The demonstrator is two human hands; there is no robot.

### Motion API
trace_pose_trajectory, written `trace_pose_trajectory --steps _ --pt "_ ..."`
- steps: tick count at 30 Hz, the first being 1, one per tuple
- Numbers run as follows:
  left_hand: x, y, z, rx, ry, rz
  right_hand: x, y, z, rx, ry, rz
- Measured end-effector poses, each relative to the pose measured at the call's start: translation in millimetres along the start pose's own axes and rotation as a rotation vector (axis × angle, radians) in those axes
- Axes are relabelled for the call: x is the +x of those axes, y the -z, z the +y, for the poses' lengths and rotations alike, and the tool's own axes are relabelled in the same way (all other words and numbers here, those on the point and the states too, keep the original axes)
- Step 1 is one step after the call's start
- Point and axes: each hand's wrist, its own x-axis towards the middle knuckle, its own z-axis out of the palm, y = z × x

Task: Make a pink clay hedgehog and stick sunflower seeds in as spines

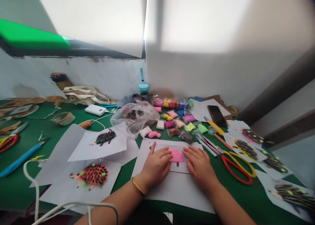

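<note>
A flat pink clay shape (176,155) with a small brown clay piece (177,164) at its lower edge lies on a small white paper card (180,169). The card rests on a larger white sheet (169,192). My left hand (158,162) lies over the left side of the pink clay, fingers stretched and together, thumb raised; its fingertips touch the edge. On the other side, my right hand (199,162) rests flat on the card with fingers extended and tips beside the clay. Part of the clay is hidden under my left hand.
Clay packets (169,124) and a plastic bag of seeds (134,118) lie behind the paper. Scissors (240,167) and a phone (217,115) are to the right. Hedgehog pictures (93,177) lie on both sides. A white cable (36,192) crosses the left front.
</note>
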Motion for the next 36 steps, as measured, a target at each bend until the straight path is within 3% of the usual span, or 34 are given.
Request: trace_pose_trajectory --steps 7,18,23,24,26,27,30,33,36 --pt "1 7.6 -20 0.01 0.376 0.092 2 -1 -1 0.016 -0.126 0.046" --pt "2 6.5 -26 -0.142 0.41 0.093 2 -9 1 -0.013 -0.133 0.056" --pt "27 41.7 -1 -0.176 0.353 0.137 -2 -10 10 0.011 -0.153 0.062" --pt "35 51.8 3 -0.137 0.332 0.121 -3 -11 12 0.018 -0.161 0.057" --pt "52 72.5 3 0.011 0.298 -0.026 -4 -11 16 0.027 -0.161 0.042" --pt "62 82.5 -3 0.128 0.321 -0.119 -5 -11 18 0.029 -0.156 0.037" --pt "87 108.5 -45 0.435 0.614 -0.251 -8 -10 21 0.011 -0.132 0.006" --pt "107 124.0 -104 0.474 0.774 -0.293 -10 -6 25 -0.052 -0.129 -0.059" --pt "123 124.8 -152 0.456 0.845 -0.329 -12 1 33 -0.105 -0.138 -0.124"
